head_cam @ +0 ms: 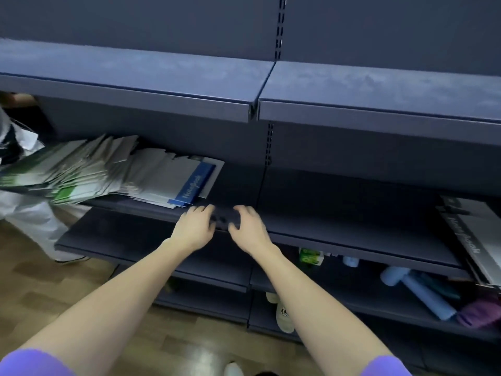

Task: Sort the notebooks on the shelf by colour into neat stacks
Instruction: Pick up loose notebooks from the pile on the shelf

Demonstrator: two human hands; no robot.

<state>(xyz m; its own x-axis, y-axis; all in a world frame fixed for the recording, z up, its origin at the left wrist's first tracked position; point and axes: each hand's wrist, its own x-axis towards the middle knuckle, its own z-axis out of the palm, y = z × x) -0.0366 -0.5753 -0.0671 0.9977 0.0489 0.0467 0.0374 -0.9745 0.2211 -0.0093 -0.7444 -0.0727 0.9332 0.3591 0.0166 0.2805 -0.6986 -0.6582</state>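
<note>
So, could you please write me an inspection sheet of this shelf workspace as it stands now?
Surface: dark blue middle shelf, bare at its centre and front edge.
Job's things: slumped heap of notebooks at the shelf's left, blue-spined one on its right end, green covers at its left; black-spined notebooks at the far right.
Clutter: lower shelves hold a green carton, pale blue rolls, a purple item.
Grippers: left hand and right hand at the shelf's front edge, fingers loosely curled, holding nothing.
Cables: nothing seen.
Surroundings: upper shelf, wooden floor, another person in white trousers at left.
</note>
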